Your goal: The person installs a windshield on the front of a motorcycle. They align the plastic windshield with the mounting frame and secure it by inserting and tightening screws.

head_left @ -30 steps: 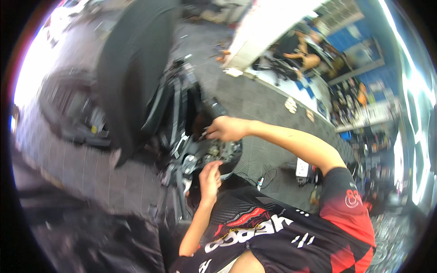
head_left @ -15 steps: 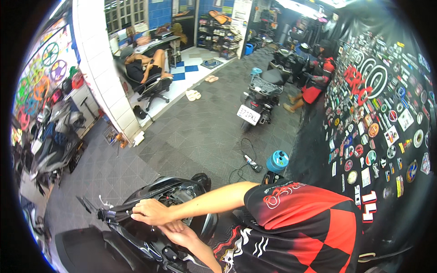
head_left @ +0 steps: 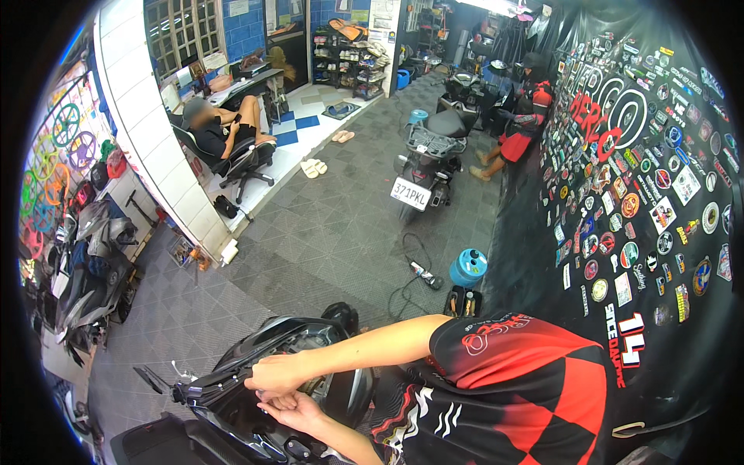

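Note:
My right hand [head_left: 277, 375] is closed, knuckles up, over the front of a black motorcycle [head_left: 232, 360]. Just below it in the picture, my left hand [head_left: 292, 411] has its palm turned up and its fingers curled in. The fingertips of both hands come close together; whatever they hold is too small or hidden to make out. Beside my right forearm, the motorcycle's body is opened and inner parts [head_left: 314, 341] show. A handlebar lever [head_left: 151, 380] sticks out to the left of my hands. A dark panel [head_left: 151, 442] lies at the lower left.
A blue round container [head_left: 468, 267] stands on the floor near a corded tool [head_left: 425, 275]. Farther off is a parked motorcycle [head_left: 430, 167], with a person [head_left: 527, 116] beside it. Another person [head_left: 221, 136] sits in an office chair. A sticker-covered wall [head_left: 643, 225] runs along the right.
My view has tilted slightly. My right hand has drawn back a little to the right and down, its fingers more curled. My left hand's curled fingers now show more.

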`<state>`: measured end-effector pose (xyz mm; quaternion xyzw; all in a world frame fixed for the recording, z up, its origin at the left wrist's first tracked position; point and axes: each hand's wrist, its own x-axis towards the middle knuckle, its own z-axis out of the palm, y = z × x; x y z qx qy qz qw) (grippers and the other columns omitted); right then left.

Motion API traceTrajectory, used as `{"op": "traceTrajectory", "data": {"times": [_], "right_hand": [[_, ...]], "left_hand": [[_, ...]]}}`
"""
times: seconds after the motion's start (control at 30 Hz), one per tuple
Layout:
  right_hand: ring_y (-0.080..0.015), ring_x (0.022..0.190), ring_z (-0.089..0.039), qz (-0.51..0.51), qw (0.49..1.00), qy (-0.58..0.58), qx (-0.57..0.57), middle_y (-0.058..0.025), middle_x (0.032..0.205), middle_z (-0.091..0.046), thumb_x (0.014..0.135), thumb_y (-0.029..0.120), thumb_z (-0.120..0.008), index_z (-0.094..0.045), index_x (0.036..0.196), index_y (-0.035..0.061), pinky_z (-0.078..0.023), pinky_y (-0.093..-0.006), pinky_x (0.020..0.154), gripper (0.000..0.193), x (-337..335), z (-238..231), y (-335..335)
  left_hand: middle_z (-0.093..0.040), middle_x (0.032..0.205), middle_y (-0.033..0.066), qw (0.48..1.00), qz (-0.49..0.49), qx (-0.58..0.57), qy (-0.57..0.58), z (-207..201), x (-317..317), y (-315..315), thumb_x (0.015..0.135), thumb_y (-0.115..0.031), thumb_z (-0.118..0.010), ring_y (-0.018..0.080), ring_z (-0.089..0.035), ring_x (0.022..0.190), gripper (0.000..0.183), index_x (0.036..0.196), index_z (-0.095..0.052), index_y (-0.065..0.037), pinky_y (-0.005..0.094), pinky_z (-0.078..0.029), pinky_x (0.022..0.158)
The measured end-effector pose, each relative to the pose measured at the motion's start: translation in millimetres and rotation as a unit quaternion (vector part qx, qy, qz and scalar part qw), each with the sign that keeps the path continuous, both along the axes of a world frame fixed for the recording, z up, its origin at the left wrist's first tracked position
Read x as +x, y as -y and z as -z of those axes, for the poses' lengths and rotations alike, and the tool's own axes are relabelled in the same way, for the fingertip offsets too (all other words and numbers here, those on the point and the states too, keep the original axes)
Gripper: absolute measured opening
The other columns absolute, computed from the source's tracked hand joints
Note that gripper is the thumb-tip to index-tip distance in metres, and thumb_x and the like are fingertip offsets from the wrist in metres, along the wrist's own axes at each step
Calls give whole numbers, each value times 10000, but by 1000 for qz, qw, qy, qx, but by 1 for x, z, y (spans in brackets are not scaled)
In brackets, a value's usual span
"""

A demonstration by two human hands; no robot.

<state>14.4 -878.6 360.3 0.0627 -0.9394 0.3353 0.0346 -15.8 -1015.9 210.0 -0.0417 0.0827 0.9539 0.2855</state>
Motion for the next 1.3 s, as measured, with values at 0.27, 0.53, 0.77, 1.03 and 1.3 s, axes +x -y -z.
{"op": "traceTrajectory", "data": {"times": [0.27,0.53,0.77,1.03,1.3], "right_hand": [[-405,773,-658,48,997,-12,-58,-222,778,-646,840,224,-689,-576,925,-49,-527,-462,661,307,10,5,1],[-393,815,-667,-34,993,-73,-86,-221,849,-670,796,233,-737,-600,917,-33,-523,-461,681,323,6,13,-10],[-389,793,-677,62,990,107,-68,-234,805,-676,800,252,-722,-663,925,-37,-545,-458,693,320,11,-4,-1],[-394,725,-691,99,990,56,-82,-247,742,-677,788,291,-701,-693,803,-45,-553,-456,630,337,18,-24,-2],[-401,700,-678,-102,989,-86,-63,-233,732,-681,707,262,-770,-694,787,-54,-539,-467,621,334,0,3,-11]], "left_hand": [[-198,554,-71,989,-13,49,137,-56,20,-16,1035,-245,-502,48,-127,442,266,859,-594,-68,204,-152,405],[-208,564,-69,993,34,-27,106,-60,19,-13,1033,-249,-503,49,-166,436,373,692,-395,-144,201,-181,405],[-216,543,-64,993,-6,-37,112,-68,20,-13,1020,-250,-530,51,-182,432,396,663,-400,-138,194,-203,405],[-212,553,-64,985,8,65,160,-62,16,-8,1017,-281,-544,52,-181,434,392,682,-415,-124,205,-197,407],[-225,568,-48,983,35,56,169,-38,12,-9,1011,-289,-557,62,-235,462,392,700,-406,-103,205,-214,427]]}}
